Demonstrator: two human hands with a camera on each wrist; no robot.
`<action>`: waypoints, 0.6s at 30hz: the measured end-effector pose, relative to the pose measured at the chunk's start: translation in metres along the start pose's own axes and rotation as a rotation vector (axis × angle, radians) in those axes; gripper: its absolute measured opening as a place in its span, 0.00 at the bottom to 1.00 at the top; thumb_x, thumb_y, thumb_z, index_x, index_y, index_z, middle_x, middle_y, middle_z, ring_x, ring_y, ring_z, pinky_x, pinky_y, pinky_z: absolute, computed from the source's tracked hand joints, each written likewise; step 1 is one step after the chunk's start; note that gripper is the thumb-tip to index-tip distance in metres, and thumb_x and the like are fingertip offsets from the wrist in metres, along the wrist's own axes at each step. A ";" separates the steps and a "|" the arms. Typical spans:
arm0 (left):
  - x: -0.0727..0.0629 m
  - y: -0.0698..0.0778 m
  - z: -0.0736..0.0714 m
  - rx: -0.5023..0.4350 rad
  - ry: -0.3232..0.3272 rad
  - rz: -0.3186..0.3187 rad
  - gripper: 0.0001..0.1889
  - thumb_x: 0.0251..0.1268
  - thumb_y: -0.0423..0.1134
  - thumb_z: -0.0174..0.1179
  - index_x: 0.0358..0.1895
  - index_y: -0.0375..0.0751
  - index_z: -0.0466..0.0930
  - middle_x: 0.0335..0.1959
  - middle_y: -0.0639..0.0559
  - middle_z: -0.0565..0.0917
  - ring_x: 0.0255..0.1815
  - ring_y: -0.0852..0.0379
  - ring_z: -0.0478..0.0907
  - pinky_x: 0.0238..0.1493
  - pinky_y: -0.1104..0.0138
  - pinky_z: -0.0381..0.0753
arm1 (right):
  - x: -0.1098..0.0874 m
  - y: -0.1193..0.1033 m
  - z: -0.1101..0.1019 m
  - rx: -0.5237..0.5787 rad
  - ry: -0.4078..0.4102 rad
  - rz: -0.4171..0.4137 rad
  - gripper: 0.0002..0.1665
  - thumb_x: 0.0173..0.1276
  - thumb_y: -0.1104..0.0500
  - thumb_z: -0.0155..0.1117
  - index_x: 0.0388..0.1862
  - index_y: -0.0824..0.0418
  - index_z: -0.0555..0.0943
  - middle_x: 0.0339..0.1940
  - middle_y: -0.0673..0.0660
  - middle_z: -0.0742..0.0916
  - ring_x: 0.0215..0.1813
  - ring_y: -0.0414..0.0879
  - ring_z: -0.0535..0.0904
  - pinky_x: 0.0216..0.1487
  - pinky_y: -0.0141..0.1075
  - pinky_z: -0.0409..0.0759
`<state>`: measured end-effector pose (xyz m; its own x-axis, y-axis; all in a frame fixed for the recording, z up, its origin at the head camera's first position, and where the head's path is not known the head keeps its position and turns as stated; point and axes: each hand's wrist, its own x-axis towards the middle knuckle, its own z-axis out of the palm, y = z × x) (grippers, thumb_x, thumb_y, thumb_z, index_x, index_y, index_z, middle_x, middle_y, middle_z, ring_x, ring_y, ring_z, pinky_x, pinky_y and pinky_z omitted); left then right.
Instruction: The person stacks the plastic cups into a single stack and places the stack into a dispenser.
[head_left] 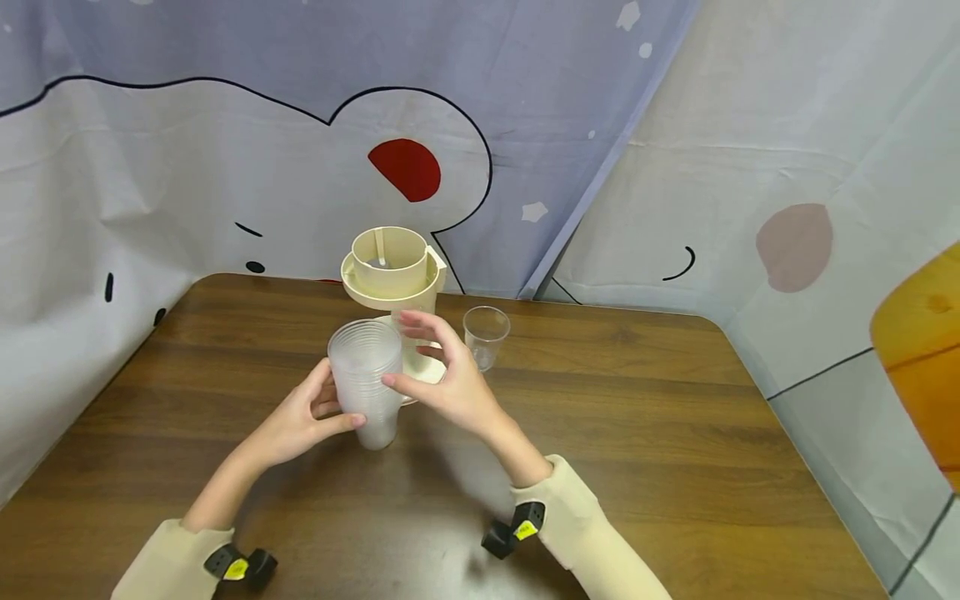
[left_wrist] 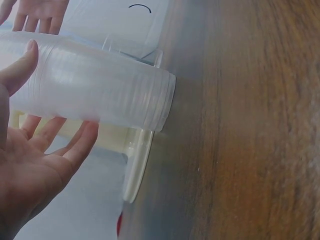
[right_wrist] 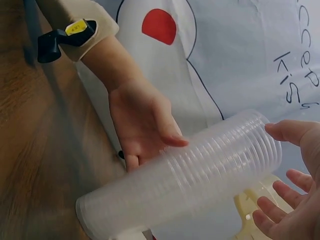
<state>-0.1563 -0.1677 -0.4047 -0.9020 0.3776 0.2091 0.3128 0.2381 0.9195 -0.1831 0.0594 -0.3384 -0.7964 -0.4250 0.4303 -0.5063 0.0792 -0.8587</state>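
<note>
My left hand (head_left: 296, 421) grips a stack of clear plastic cups (head_left: 367, 383) around its lower half, thumb in front and fingers behind. The stack stands nearly upright, rims up, its base close over the table. My right hand (head_left: 450, 375) is at the top of the stack, thumb tip (right_wrist: 275, 129) right at the rims. Its other fingers (right_wrist: 285, 200) are spread and apart from the cups. Just behind the stack stands a cream plastic stand (head_left: 390, 275) with a round open cylinder on top and a round base, partly hidden by the cups and right hand.
A single clear plastic cup (head_left: 486, 333) stands upright right of the cream stand. All of this is on a brown wooden table (head_left: 637, 433). A printed curtain (head_left: 225, 167) hangs behind the table's far edge and along its sides.
</note>
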 end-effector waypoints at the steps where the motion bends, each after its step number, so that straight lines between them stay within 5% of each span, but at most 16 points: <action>1: 0.000 0.001 0.000 0.002 0.002 0.000 0.40 0.60 0.31 0.65 0.70 0.36 0.50 0.59 0.35 0.71 0.52 0.72 0.76 0.51 0.73 0.79 | 0.000 0.001 -0.002 -0.006 0.004 0.001 0.40 0.53 0.68 0.73 0.65 0.64 0.67 0.65 0.59 0.76 0.65 0.54 0.73 0.65 0.43 0.73; 9: 0.001 0.000 0.001 0.017 0.009 0.004 0.39 0.59 0.31 0.66 0.70 0.36 0.52 0.58 0.37 0.71 0.52 0.71 0.76 0.51 0.71 0.80 | -0.005 0.010 -0.016 0.014 0.040 0.015 0.41 0.51 0.71 0.72 0.65 0.64 0.68 0.64 0.60 0.76 0.64 0.52 0.73 0.64 0.52 0.73; 18: 0.001 -0.002 0.001 0.015 0.016 0.028 0.39 0.58 0.30 0.66 0.70 0.35 0.52 0.58 0.38 0.71 0.52 0.71 0.76 0.51 0.72 0.80 | -0.008 0.021 -0.030 -0.021 0.104 0.073 0.40 0.51 0.72 0.71 0.65 0.65 0.69 0.62 0.63 0.78 0.62 0.55 0.75 0.63 0.50 0.74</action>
<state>-0.1577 -0.1672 -0.4064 -0.8973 0.3703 0.2401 0.3424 0.2409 0.9081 -0.1971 0.0920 -0.3513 -0.8607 -0.3216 0.3946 -0.4518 0.1255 -0.8832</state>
